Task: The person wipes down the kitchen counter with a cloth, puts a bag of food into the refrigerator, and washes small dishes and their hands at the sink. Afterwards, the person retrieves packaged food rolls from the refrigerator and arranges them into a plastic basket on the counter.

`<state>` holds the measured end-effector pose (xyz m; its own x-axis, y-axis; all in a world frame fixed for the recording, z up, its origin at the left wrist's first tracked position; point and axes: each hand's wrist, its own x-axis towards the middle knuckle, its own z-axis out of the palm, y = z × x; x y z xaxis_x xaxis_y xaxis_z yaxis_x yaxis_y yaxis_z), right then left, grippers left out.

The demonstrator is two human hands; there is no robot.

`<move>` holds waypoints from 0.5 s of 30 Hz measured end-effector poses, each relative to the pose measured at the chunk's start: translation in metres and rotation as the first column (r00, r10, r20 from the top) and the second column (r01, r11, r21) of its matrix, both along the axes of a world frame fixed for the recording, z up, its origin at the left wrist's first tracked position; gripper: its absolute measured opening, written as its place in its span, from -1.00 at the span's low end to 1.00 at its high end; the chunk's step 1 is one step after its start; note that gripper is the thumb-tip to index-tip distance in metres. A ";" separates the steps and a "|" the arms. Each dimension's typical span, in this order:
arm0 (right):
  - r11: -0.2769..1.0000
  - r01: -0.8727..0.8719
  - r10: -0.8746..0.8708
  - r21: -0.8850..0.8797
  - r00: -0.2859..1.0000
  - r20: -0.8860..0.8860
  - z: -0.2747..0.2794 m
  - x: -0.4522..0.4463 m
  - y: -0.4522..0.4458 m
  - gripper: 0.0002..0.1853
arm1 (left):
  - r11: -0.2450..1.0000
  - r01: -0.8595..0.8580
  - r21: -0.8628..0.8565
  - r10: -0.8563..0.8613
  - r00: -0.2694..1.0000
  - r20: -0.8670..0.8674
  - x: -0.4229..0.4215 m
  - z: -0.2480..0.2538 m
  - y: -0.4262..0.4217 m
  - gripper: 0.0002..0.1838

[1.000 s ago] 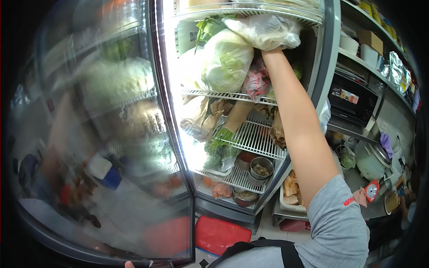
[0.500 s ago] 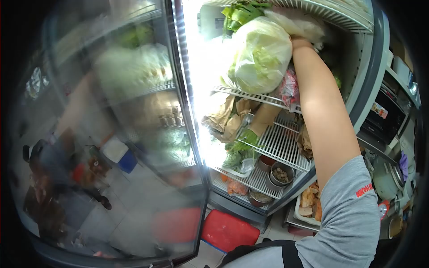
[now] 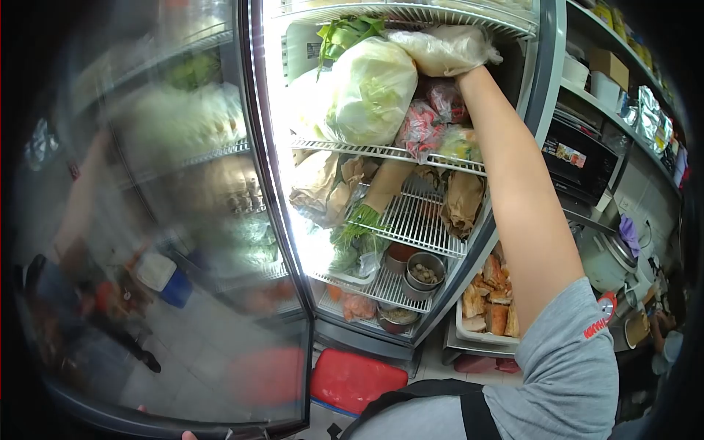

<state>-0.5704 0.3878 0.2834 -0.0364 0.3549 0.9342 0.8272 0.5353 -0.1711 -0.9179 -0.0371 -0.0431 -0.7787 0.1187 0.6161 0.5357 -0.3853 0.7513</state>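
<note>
My right arm reaches up into a lit fridge. My right hand is at the underside of a whitish plastic bag, and its fingers are hidden behind the bag. Left of it, a large bagged pale green vegetable rests on the upper wire shelf, with green leaves above. Red-and-white bags lie below my wrist. At the bottom edge, only a fingertip of my left hand shows near the edge of the glass door; its other fingers are out of view.
Lower shelves hold brown paper packages, leafy greens and metal pots. A red lid is on the floor. A tray of browned food stands right of the fridge. Further right are a black oven and a person's arm.
The view swung right and back left. My right forearm now sits further right, uncovering more bags below it. The whitish bag is lit and more visible than half a second ago.
</note>
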 end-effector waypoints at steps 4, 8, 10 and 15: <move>0.955 -0.279 0.224 -0.097 0.899 -0.376 0.004 0.020 0.006 -0.47 | 0.999 0.008 -0.040 -0.007 1.000 0.022 -0.004 -0.009 -0.006 -0.10; 0.735 -0.676 0.431 0.046 0.413 -0.803 0.004 0.047 0.015 -0.50 | 0.999 0.045 0.023 -0.045 0.999 0.014 0.001 -0.009 0.000 -0.08; 0.621 -0.768 0.443 0.155 0.181 -0.878 0.006 0.059 0.021 -0.52 | 1.000 0.003 -0.014 -0.004 1.000 -0.020 -0.003 -0.011 -0.005 -0.07; 0.553 -0.721 0.475 0.419 -0.141 -0.869 -0.003 0.096 0.036 -0.56 | 0.999 0.040 0.012 -0.040 0.999 0.009 0.008 -0.004 0.002 -0.02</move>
